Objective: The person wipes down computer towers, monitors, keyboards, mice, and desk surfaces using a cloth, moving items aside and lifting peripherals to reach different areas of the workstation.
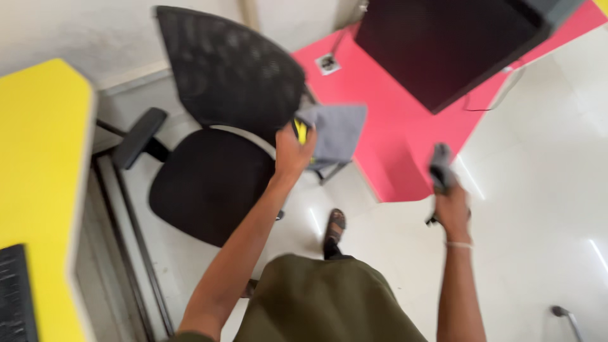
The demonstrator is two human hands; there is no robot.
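Observation:
My left hand point(290, 154) is raised in front of me and grips a grey cloth point(335, 132) with a bit of yellow showing at the fingers. It hovers beside the mesh back of a black office chair point(218, 136). My right hand point(451, 208) is lower and to the right, shut on a dark grey object point(439, 166) that sticks up from the fist; the blur hides what it is. My sandalled foot point(334, 228) shows on the white floor below.
A yellow desk point(38, 177) with a black keyboard point(16, 297) runs along the left. A dark monitor point(449, 44) sits over a pink surface point(405, 139) at the upper right. White floor tiles spread to the right.

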